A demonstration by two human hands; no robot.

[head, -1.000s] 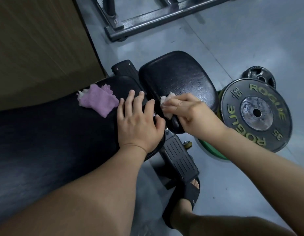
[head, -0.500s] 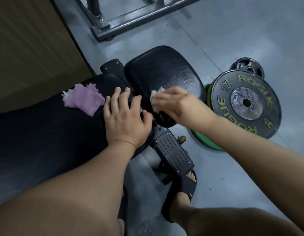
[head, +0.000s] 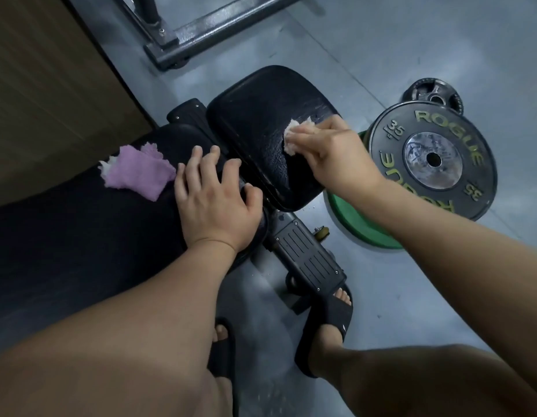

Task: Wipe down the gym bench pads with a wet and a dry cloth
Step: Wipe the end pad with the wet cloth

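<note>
Head cam, the only view: R hand has its fingers curled round a small whitish cloth, bunched up and pressed on the seat pad, at the pad's side nearest that wrist. L hand lies flat w/ fingers spread wide, holding nothing, on the end of the long back pad, thumb at the gap btw the two pads. A purple cloth sits on the back pad just beside the L hand's little finger, touching or nearly so. Can't tell which cloth is the wet one. Risks, as I judge them: the whitish wad is so small under the fingers that each pass prob covers only a thin strip, so patches of seat pad ahead of the R knuckles may get missed. The pad skin under the R hand looks cracked, so the cloth could snag & shed bits. If the L hand slides sideways it could nudge the purple cloth off the back pad's far edge. A black ROGUE plate sits just outside the R forearm, over a green plate; a wide elbow swing might knock it. Drips from a wet cloth would land on the floor by the sandalled feet below both forearms, a slip hazard.
</note>
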